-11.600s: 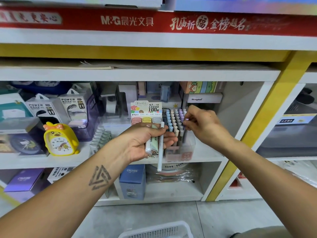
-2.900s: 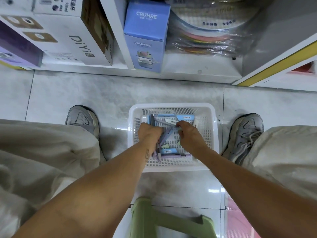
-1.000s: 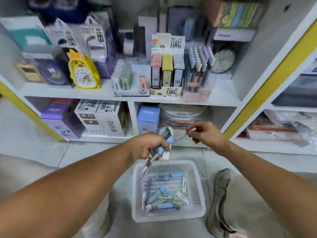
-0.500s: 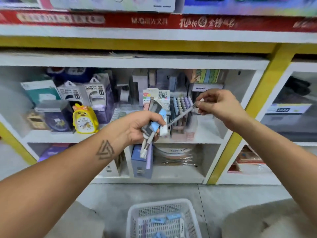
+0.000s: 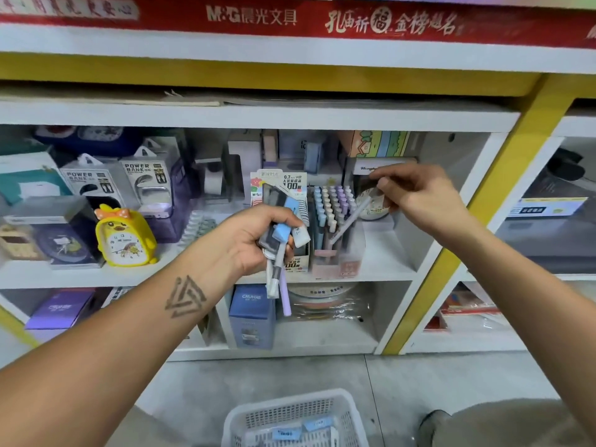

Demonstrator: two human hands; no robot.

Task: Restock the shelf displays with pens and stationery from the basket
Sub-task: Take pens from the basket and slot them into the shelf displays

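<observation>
The left hand (image 5: 248, 240) grips a mixed bundle of stationery (image 5: 280, 233): slim smooth plastic pens in white and lilac hang below the fist, while flat blocky erasers in pale blue, grey and white sleeves stick out above the thumb. The right hand (image 5: 416, 196) pinches a single pale slender pen (image 5: 350, 221) by its upper end, the barrel slanting down and left toward the clear plastic pen display (image 5: 332, 227), whose rows of round pastel caps stand upright on the white shelf (image 5: 387, 256).

Half a second ago the right hand held this pen nearer the left hand's bundle; now it is farther right and the tip is over the display. The white perforated basket (image 5: 290, 417) at the bottom edge shows less of itself, with blue-labelled erasers lying inside.

Beside the display stands a cardboard lead-refill box (image 5: 283, 185), partly hidden by the left hand's bundle. Further left sit a glossy yellow duck alarm clock (image 5: 124, 237) and boxed power banks (image 5: 145, 182). A blue carton (image 5: 253, 314) stands on the shelf below.
</observation>
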